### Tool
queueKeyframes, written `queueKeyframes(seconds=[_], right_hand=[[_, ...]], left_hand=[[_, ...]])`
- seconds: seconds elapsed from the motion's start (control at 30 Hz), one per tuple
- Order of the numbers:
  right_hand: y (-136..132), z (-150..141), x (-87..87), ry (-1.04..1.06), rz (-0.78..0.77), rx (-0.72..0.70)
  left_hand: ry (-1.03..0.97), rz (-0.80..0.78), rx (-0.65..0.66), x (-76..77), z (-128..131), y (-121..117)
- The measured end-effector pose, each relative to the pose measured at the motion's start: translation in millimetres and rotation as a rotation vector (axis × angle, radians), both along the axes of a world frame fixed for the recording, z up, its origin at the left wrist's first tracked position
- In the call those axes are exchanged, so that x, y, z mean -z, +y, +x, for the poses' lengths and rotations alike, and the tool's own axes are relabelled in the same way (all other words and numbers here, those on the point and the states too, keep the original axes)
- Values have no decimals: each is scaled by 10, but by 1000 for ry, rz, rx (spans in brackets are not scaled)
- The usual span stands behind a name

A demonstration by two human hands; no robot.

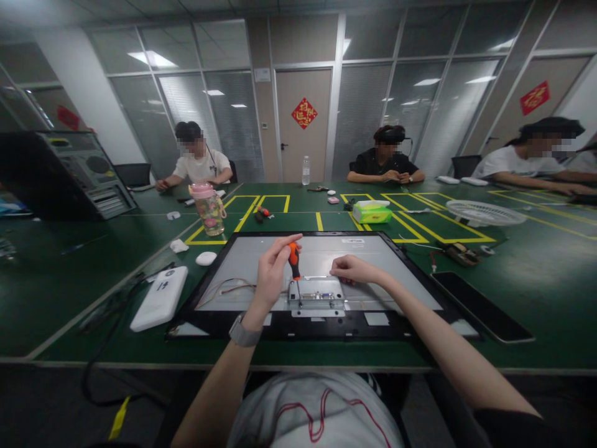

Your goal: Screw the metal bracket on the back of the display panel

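Note:
My left hand (273, 270), with a watch on its wrist, is closed around the handle of an orange and black screwdriver (293, 260). The screwdriver stands nearly upright, its shaft pointing down at the left part of a metal box with ports (321, 289). That box sits on the back of a flat display panel (247, 249) with a black frame. My right hand (355, 270) is at the box's far right corner, fingers pinched together; whatever they hold, if anything, is hidden. Thin wires (233, 285) run left from the box across the panel.
Left of the panel are a white power bank (161, 298), a round white case (206, 258) and a pink-lidded bottle (208, 211). A black phone-like slab (480, 306) lies right. Beyond are a green tissue pack (372, 213), a fan grille (485, 213) and several seated people.

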State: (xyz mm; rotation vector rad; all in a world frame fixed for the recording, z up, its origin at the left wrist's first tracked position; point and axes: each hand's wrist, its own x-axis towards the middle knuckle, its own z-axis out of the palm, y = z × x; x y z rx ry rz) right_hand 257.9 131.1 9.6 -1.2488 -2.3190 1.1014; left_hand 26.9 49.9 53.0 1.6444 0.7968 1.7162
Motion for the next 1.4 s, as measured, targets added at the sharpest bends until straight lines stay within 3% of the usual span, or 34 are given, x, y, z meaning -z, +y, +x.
queueKeyframes(seconds=[0.23, 0.43, 0.7, 0.93, 1.2, 1.4], right_hand=[[2, 4, 4, 7, -8, -1], [6, 6, 9, 8, -5, 4], [-4, 3, 2, 1, -6, 5], [3, 4, 5, -1, 15, -4], [10, 12, 19, 2, 9, 0], [27, 21, 35, 1, 12, -12]], left_hand=[[77, 60, -91, -82, 17, -57], [-35, -29, -28, -7, 6, 11], [64, 53, -167, -67, 16, -34], [30, 36, -95, -45, 0, -26], [77, 118, -66, -47, -3, -46], [-5, 5, 78, -20, -3, -38]])
